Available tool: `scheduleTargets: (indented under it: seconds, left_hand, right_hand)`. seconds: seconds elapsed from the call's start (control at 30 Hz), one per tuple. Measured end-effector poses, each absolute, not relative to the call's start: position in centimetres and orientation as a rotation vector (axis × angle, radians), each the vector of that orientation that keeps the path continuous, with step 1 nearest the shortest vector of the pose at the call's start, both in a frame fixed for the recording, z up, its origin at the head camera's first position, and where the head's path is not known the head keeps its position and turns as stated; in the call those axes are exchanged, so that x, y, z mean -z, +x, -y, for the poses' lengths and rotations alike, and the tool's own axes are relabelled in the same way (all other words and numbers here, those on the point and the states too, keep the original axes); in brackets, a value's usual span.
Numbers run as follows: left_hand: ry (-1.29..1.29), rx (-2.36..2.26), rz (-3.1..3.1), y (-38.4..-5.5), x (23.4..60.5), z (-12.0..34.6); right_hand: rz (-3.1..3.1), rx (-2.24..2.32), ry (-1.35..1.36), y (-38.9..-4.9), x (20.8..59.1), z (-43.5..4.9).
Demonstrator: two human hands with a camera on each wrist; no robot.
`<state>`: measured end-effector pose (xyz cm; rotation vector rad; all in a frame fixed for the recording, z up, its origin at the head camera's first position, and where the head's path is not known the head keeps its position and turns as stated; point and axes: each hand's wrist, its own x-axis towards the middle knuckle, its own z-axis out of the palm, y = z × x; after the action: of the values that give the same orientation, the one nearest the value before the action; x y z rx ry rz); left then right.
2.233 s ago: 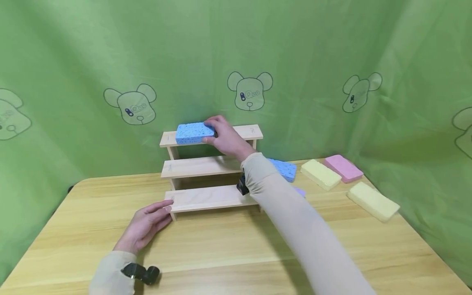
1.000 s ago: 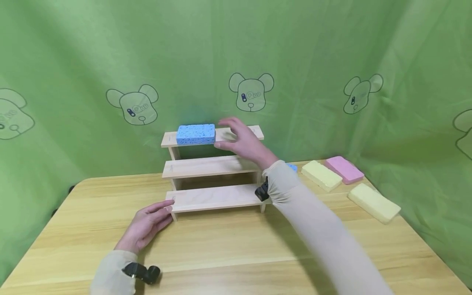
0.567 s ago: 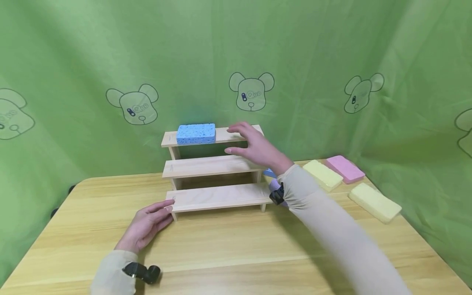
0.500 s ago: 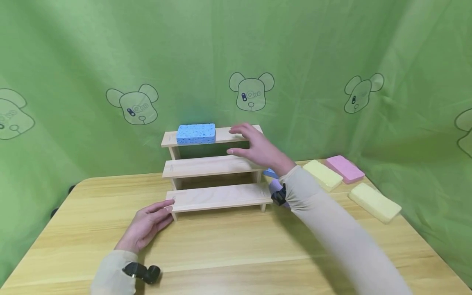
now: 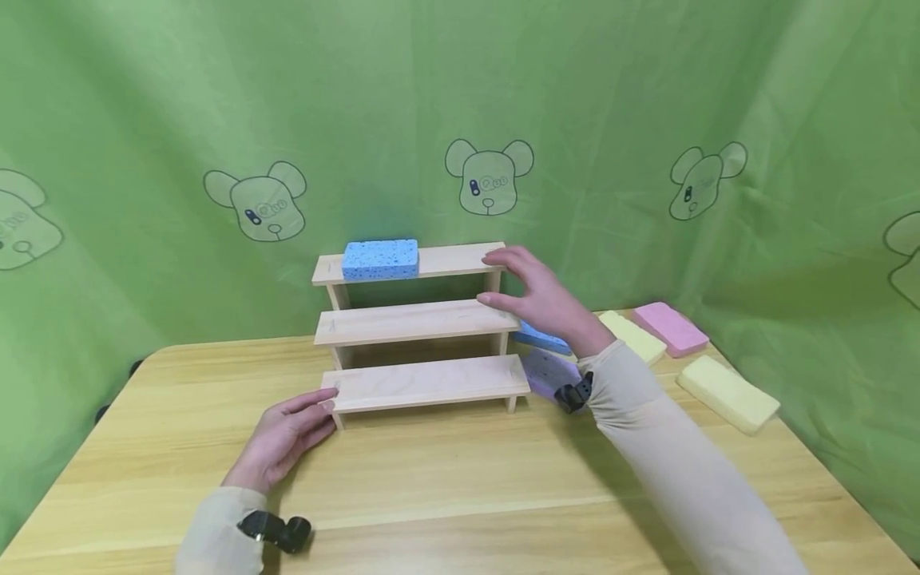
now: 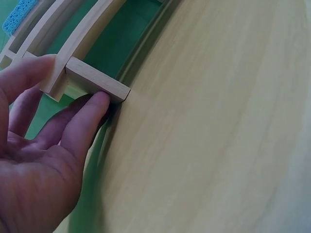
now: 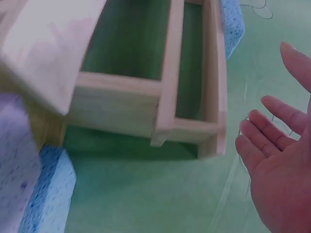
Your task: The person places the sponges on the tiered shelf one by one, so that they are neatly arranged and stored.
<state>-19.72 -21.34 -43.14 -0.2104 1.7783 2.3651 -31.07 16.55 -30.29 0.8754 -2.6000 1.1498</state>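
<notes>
A three-tier wooden display stand (image 5: 424,385) stands on the table. My left hand (image 5: 280,443) holds the left end of its lowest shelf. In the left wrist view, that hand's fingertips (image 6: 100,99) touch the stand's leg. A blue sponge (image 5: 379,260) lies on the left part of the top shelf. Near the stand's right end my right hand (image 5: 539,295) is raised with fingers spread, nothing in them. The right wrist view shows its bare palm (image 7: 279,187) beside the stand.
Right of the stand lie a blue sponge (image 5: 542,339) and a purple sponge (image 5: 545,371), partly covered by the right arm. Farther right are two yellow sponges (image 5: 727,393) and a pink sponge (image 5: 672,329). A green curtain (image 5: 388,104) hangs behind the wooden table (image 5: 431,495).
My right hand has let go of the blue sponge on the top shelf and moved right, to the stand's right end. The left hand has stayed at the lowest shelf.
</notes>
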Motion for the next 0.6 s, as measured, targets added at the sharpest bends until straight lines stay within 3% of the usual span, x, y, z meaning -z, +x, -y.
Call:
scheduleTargets:
  seconds: [0.6]
  left_hand:
    - [-0.24,-2.321,-1.938,-20.0,42.8,20.5]
  right_hand:
    - [2.598,-1.153,0.821,-29.7,32.5,-22.3]
